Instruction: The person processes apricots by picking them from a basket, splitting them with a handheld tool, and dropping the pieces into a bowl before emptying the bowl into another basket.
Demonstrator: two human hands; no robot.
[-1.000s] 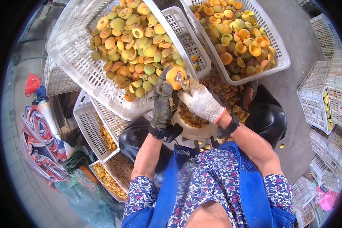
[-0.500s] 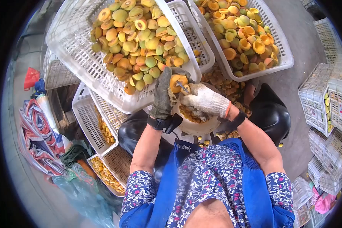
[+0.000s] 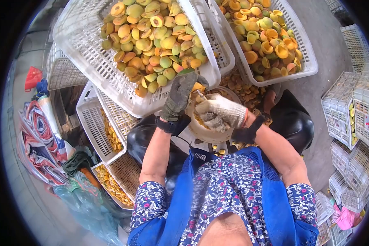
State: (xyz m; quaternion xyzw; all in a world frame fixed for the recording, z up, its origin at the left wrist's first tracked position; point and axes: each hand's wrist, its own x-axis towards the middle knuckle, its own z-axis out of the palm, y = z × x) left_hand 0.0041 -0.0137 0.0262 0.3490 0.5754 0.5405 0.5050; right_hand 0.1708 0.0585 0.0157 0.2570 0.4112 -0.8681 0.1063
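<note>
My left hand, in a dark grey-green glove, is closed around a peach half whose orange side shows past the fingers. In my right hand, under a whitish knit glove, is a small metal pitting tool. Its tip reaches to the fruit; the fingers cover its handle. Both hands are over a round pale bucket between the knees, with yellow-orange bits inside. Just beyond the left hand stands a tilted white crate heaped with halved peaches.
Hollowed peach halves fill another white crate at upper right. More fruit pieces lie behind the bucket. Crates with yellow pieces stand at left, near crumpled striped sheeting. Stacked crates line the right side.
The peach half has turned in my left hand, so its cut face shows less. My right hand has shifted slightly down and tilted with the tool. The view has moved a little.
</note>
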